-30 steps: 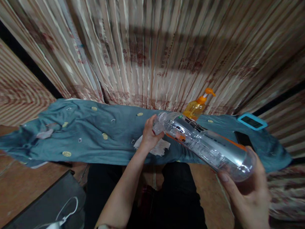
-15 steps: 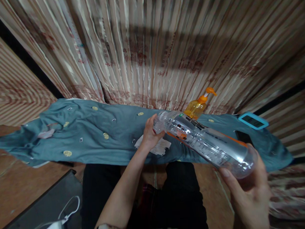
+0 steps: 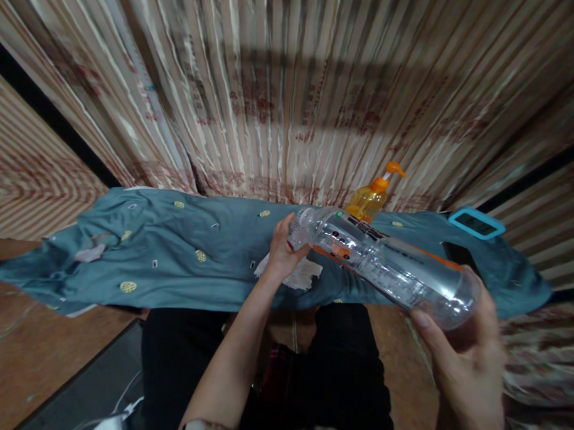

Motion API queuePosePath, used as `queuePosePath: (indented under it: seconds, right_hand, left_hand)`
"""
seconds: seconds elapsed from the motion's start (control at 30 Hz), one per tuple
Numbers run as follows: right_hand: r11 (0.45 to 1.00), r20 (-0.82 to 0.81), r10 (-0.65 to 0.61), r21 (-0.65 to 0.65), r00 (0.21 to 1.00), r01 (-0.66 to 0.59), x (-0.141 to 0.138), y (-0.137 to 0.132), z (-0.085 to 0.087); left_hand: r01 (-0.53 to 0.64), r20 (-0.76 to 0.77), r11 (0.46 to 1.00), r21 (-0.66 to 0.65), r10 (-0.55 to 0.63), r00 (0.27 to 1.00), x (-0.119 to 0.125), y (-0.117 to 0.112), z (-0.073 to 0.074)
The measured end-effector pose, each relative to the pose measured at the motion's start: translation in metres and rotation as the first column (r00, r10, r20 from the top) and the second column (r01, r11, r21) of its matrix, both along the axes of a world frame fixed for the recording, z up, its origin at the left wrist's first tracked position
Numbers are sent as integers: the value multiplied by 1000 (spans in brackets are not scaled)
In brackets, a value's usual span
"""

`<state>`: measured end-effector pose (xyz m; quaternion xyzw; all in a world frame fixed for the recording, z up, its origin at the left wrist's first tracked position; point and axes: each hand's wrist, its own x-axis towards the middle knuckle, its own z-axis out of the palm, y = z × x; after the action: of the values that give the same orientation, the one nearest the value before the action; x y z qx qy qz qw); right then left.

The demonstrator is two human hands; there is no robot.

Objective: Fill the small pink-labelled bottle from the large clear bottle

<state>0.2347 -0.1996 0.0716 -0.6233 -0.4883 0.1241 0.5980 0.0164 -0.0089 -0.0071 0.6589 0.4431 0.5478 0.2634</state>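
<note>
A large clear plastic bottle (image 3: 387,268) with an orange and white label lies tilted across the right of the view, its neck pointing away from me. My right hand (image 3: 466,353) cups its base from below, fingers wrapped round it. My left hand (image 3: 284,248) is closed around the bottle's neck and mouth, just above a crumpled white tissue (image 3: 301,274) on the blue-green cloth (image 3: 175,256).
An orange pump bottle (image 3: 371,196) stands behind the clear bottle against striped curtains (image 3: 283,96). A light-blue framed device (image 3: 475,224) and a dark phone (image 3: 460,256) lie on the cloth at right. A dark case with a white device (image 3: 103,428) sits at lower left.
The bottle and both hands have stayed almost in place; the view has shifted slightly, so the white device at lower left sits lower in the frame.
</note>
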Motion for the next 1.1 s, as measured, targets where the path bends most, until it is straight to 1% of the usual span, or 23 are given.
queuePosePath:
  seconds: [0.1,0.33,0.5,0.63,0.77,1.1]
  right_hand:
    - [1000,-5,-6,-6,1000,6,0,0,0]
    - [1000,-9,-12,4,1000,12,-5,3,5]
    - [1000,-28,-2,8,1000,3,-5,2,3]
    - [1000,-4,18,8,1000,-18,-2,1,2]
    - [999,30,5,35,1000,-6,-1,1,3]
    - [1000,87,2,12,996,-3,6,2,1]
  left_hand:
    - [7,8,1000,-6,-7,1000,0,0,0]
    - [19,-10,1000,-8,-19,1000,-2,-1,2]
    - [18,-12,1000,3,-18,1000,-2,0,1]
    - [25,-7,1000,19,-25,1000,-2,0,-1]
    - [26,-10,999,20,-26,1000,-2,-1,-1]
    - [15,-12,1000,15,-15,1000,-1,-2,0]
